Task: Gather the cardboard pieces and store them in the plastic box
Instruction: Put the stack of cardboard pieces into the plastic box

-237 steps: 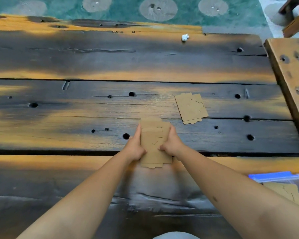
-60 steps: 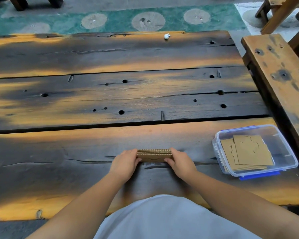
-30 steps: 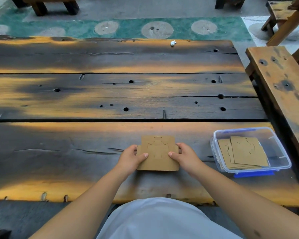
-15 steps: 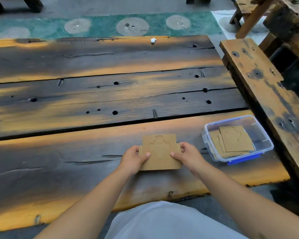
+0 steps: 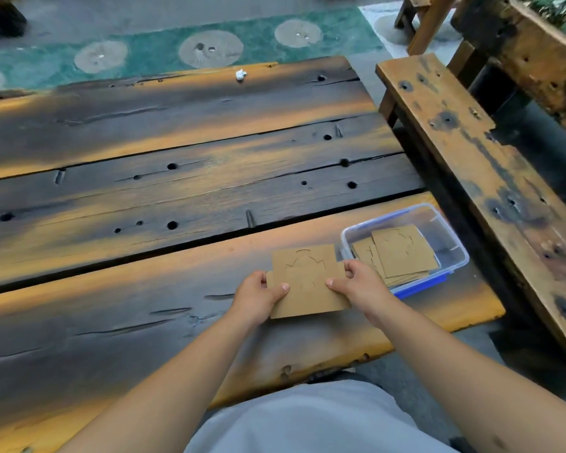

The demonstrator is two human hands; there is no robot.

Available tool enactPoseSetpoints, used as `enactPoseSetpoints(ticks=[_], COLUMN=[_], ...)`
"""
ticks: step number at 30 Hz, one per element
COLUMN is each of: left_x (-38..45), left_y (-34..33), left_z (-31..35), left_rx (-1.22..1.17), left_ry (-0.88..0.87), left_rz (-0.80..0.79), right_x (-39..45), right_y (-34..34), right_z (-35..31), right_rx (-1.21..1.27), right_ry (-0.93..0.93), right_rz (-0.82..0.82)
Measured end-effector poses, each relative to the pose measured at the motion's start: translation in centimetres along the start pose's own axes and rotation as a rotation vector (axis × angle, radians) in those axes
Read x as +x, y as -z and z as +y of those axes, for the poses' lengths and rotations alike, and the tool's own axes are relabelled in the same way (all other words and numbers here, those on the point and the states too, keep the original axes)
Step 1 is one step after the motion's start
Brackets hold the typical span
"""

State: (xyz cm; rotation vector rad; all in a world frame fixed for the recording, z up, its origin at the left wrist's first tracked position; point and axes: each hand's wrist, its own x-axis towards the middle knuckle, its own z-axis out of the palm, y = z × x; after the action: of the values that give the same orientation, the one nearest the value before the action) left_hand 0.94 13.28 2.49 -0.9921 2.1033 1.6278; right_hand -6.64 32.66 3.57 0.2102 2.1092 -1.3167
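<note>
Head view first, from the left: the wooden table [image 5: 118, 204] is broad dark planks with holes and cracks, and its left stretch carries no cardboard that I can see. Moving toward the middle, the left hand [image 5: 257, 297] pinches the left edge of the cardboard stack [image 5: 307, 282], thumb on top and the remaining fingers tucked beneath, closed firmly on it. The stack is held flat, face up, over the near plank; whether it rests on the wood or hangs just above it I cannot tell. The right hand [image 5: 361, 286] clamps the opposite edge the same way, thumb over, fingers under. Gripping from both sides probably keeps the loose sheets squared together so none slides out during the carry. Just beside the right hand sits the plastic box [image 5: 451, 237], clear-walled, lidless, with a blue lip along its near side, placed close to the table's right end. Several cardboard pieces [image 5: 402, 253] already lie flat inside, overlapping. The held stack appears to be the last of the gathering, awaiting a short shift rightward. Beyond the box runs a weathered bench [image 5: 471, 152].
</note>
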Motion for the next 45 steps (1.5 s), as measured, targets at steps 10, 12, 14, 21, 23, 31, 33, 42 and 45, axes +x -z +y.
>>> enactPoseSetpoints(ticks=[10, 12, 14, 21, 23, 31, 33, 42, 45], left_x=[2.4, 2.8, 3.2, 5.3, 5.9, 7.7, 7.8, 8.2, 8.1], left_y=[-12.3, -14.6, -16.4, -20.8, -21.6, -24.1, -24.3, -24.5, -24.6], left_z=[6.6, 7.9, 9.1, 11.1, 11.1, 11.3, 11.1, 10.4, 10.4], left_rx=[0.177, 0.198, 0.225, 0.339, 0.374, 0.371, 0.385, 0.441, 0.472], left_ry=[0.016, 0.001, -0.031, -0.059, -0.042, 0.073, 0.091, 0.150, 0.159], left_rz=[0.096, 0.109, 0.121, 0.075, 0.061, 0.011, -0.001, -0.035, -0.040], right_x=[5.4, 6.6, 7.7, 11.1, 12.0, 14.6, 14.8, 15.4, 15.0], right_y=[12.8, 15.1, 17.0, 20.2, 20.4, 20.0, 19.6, 18.5, 18.4], right_z=[1.8, 2.2, 2.8, 3.5, 3.6, 4.5, 4.8, 5.5, 5.8], right_rx=[-0.127, -0.143, -0.137, -0.190, -0.267, -0.551, -0.592, -0.739, -0.817], right_ry=[0.024, 0.007, -0.012, 0.011, -0.002, -0.082, -0.086, -0.073, -0.076], right_rz=[-0.001, 0.009, 0.017, 0.017, 0.026, 0.035, 0.045, 0.066, 0.090])
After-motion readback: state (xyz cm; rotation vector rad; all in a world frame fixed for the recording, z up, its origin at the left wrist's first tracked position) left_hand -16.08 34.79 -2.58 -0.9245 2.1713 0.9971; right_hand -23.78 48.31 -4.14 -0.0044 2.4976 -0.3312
